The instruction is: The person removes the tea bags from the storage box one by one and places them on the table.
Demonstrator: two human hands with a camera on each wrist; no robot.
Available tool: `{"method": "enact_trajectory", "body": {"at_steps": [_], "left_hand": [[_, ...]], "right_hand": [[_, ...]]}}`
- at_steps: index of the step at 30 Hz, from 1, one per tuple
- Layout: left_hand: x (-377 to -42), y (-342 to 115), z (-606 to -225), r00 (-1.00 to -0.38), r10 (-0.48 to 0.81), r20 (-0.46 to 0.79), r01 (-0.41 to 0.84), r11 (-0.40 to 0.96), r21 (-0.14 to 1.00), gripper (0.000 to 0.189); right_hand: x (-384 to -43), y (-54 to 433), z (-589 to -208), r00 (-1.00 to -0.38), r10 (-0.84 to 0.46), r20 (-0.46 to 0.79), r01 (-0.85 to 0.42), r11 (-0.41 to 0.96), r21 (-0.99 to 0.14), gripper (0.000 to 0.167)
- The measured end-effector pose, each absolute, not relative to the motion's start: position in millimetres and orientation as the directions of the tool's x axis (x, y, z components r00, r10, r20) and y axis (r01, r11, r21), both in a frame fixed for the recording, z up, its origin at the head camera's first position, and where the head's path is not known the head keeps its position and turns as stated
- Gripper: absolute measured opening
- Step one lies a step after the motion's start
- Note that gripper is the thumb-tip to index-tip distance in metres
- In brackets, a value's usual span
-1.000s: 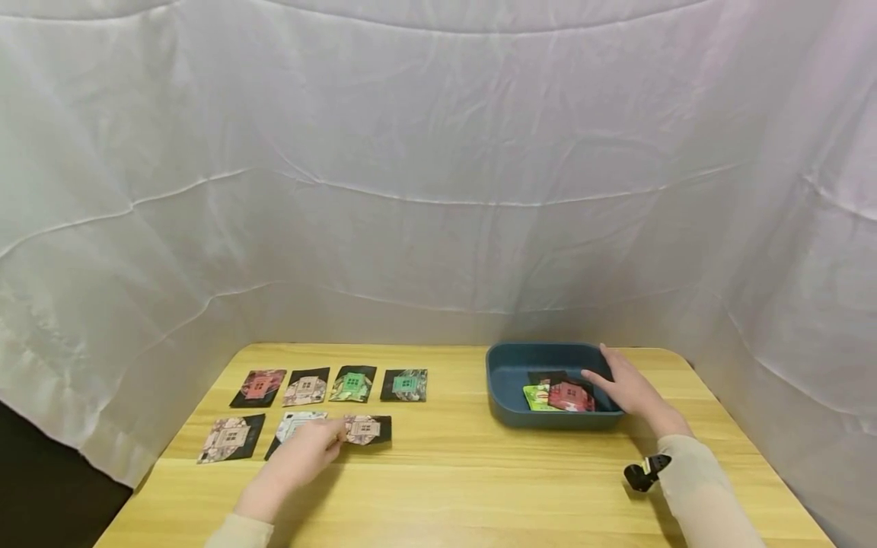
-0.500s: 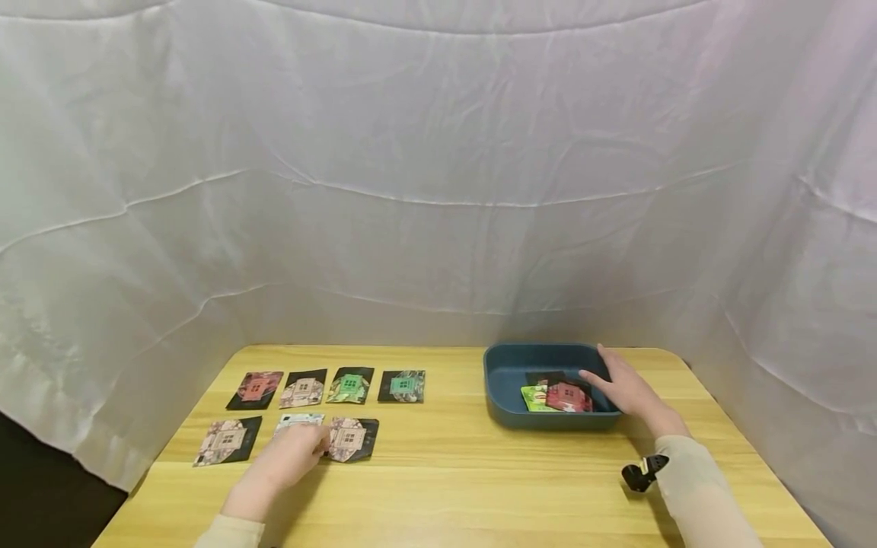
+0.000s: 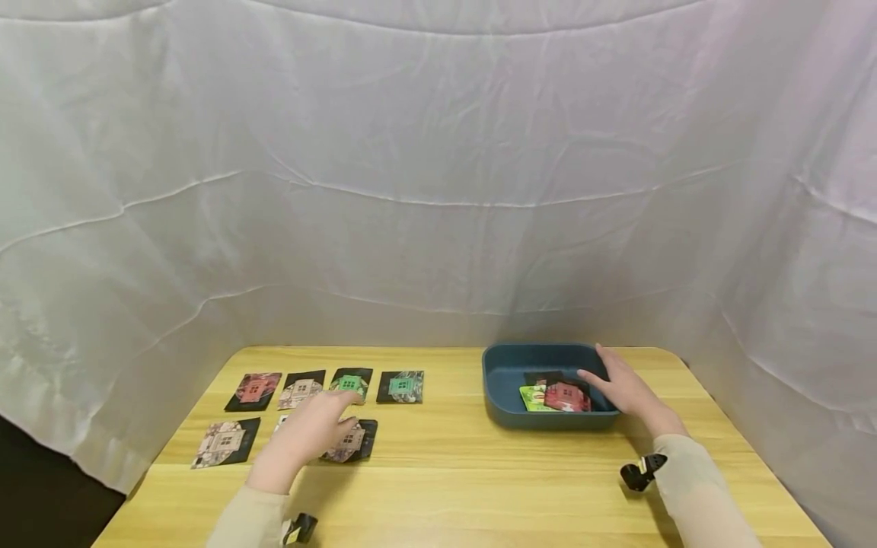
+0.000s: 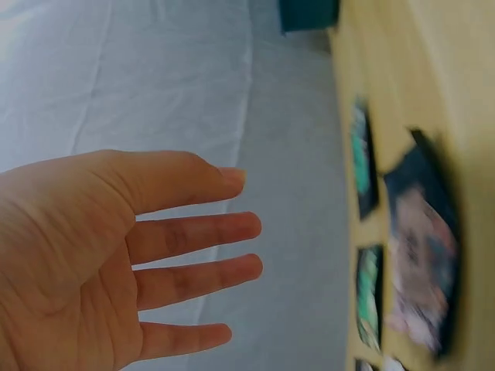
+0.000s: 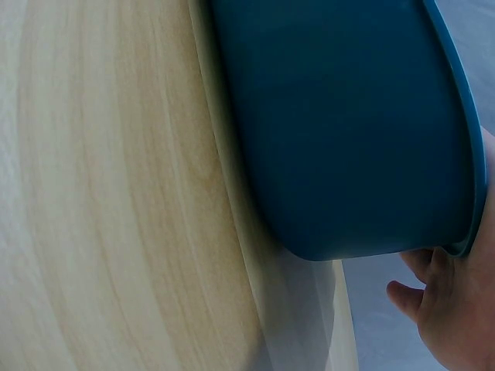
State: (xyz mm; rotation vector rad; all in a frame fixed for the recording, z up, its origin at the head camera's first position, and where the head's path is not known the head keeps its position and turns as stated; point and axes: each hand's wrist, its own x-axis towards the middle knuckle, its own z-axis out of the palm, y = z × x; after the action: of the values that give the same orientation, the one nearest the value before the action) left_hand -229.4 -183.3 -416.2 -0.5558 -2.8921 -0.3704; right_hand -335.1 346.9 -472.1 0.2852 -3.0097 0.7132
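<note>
The beige packet (image 3: 354, 441) had a pinkish-beige printed face with a small window motif and a solid black end. It lay flat on the wooden table (image 3: 445, 495), at the right of the front row, its long axis running roughly left to right and its black end towards the right. The left hand (image 3: 311, 430) was just above it, fingers nearly straight and parted, thumb held away from them – it had hold of nothing.

The right hand (image 3: 630, 388) gripped the right end of the blue bin (image 3: 548, 421), thumb over the inside and fingers bent under the rim outside. The bin, round-cornered and longer from left to right, held a red packet (image 3: 567, 396) overlapping a bright green packet (image 3: 531, 399).

The left hand covered part of the beige packet's left side and nearly all of the pale packet (image 3: 282, 419) beside it. In the left wrist view the packets were blurred – their print could not be read – and the bin was cut off at the top
</note>
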Motion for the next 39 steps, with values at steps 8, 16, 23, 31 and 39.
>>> {"method": "enact_trajectory", "body": {"at_steps": [8, 16, 23, 31, 39], "left_hand": [[-243.1, -147.3, -398.2, -0.88, 0.388, 0.274, 0.449, 0.867, 0.215, 0.03], [-261.6, -109.4, -392.4, -0.842, 0.436, 0.317, 0.525, 0.798, 0.297, 0.032], [-281.5, -68.1, -391.8, -0.81, 0.481, 0.336, 0.581, 0.737, 0.345, 0.038], [-296.1, -8.5, -393.2, -0.788, 0.532, 0.31, 0.615, 0.696, 0.37, 0.036], [-306.9, 43.7, -409.3, -0.8, 0.553, 0.235, 0.595, 0.676, 0.434, 0.037]], "right_hand": [[-335.1, 347.1, -472.0, -0.982, -0.17, 0.08, -0.188, 0.876, -0.445, 0.09], [-335.0, 347.4, -472.5, -0.982, -0.173, 0.079, -0.191, 0.878, -0.44, 0.089], [-334.8, 347.2, -471.9, -0.983, -0.171, 0.074, -0.186, 0.878, -0.442, 0.088], [-334.6, 347.3, -472.0, -0.982, -0.17, 0.076, -0.186, 0.877, -0.443, 0.089], [-335.4, 347.2, -473.0, -0.983, -0.167, 0.078, -0.184, 0.875, -0.447, 0.088]]}}
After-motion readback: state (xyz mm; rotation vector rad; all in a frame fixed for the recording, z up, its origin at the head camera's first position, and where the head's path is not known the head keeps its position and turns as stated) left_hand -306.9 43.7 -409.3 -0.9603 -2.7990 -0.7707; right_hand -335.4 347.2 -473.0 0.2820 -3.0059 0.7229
